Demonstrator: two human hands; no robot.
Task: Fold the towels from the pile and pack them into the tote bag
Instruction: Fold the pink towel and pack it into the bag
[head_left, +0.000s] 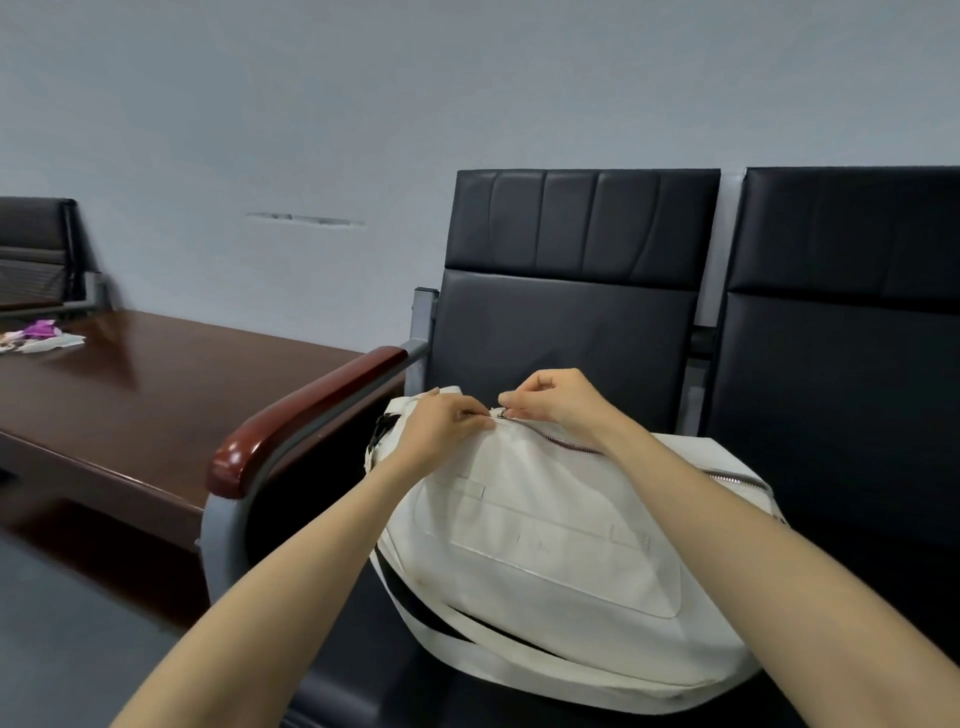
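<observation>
Right now the right hand (561, 402) is pinching the zipper pull (502, 413) between thumb and fingertips, while the left hand (441, 426) is gripping the cloth just beside it, fingers curled over the seam. Whichever way the zipper (571, 446) is going, it is likely running best with the left hand keeping the fabric taut and the right drawing the pull straight along the track. The white tote bag (545, 545) is lying on a black chair (571, 322) beside the table (130, 395); no towels are showing.
</observation>
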